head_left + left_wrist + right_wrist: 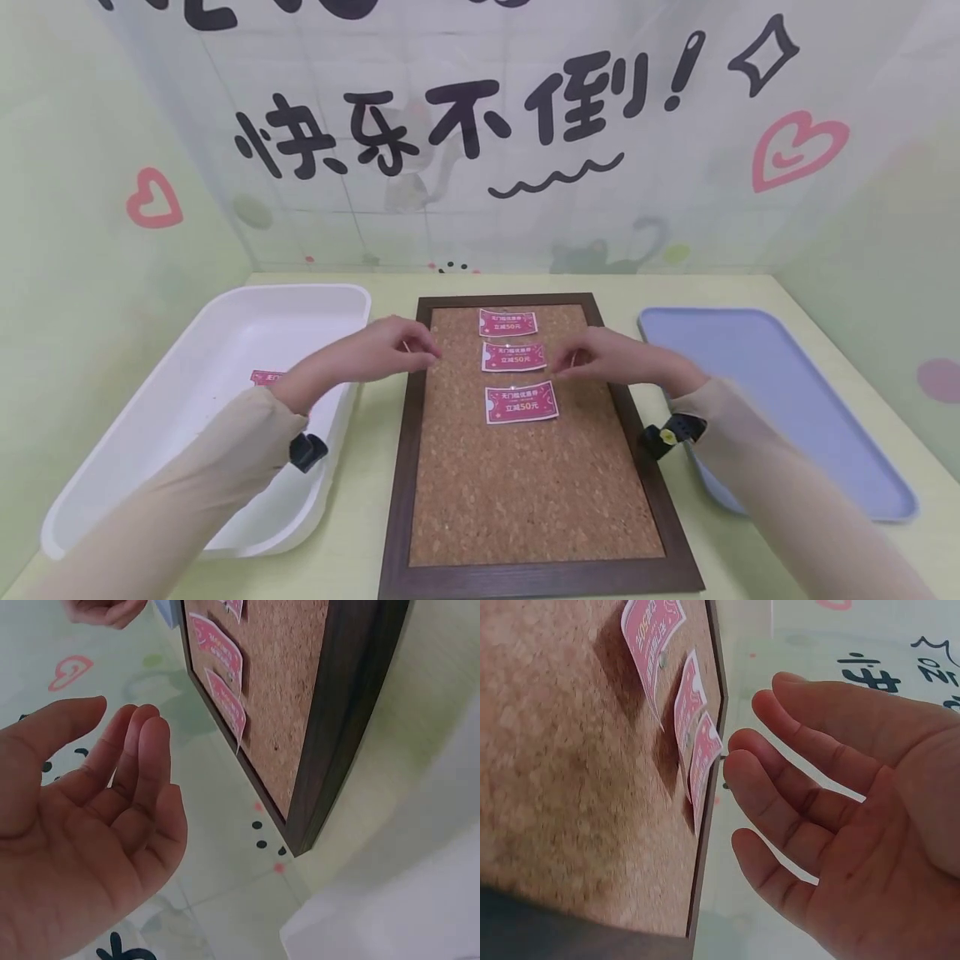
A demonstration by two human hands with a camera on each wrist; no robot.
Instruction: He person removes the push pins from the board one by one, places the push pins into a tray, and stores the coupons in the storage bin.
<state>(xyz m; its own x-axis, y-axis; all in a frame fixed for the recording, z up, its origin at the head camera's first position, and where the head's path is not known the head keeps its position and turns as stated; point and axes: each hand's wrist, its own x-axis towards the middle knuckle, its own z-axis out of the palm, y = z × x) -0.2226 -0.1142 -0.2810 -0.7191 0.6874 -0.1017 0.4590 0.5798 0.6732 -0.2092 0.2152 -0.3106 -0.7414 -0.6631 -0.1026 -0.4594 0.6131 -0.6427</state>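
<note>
Three pink paper coupons are fixed in a column on the upper part of a cork board with a dark frame: a top coupon, a middle coupon and a lower coupon. Small pins show at their top edges, and in the right wrist view the papers curl off the cork. My left hand hovers over the board's left frame, fingers loosely bent and holding nothing. Just right of the middle coupon is my right hand. Its fingers are relaxed and spread a little, with nothing between them.
A deep white tray stands at the left, with a pink coupon in it partly hidden by my left forearm. At the right lies a shallow blue tray, partly under my right arm. A printed wall rises behind the table.
</note>
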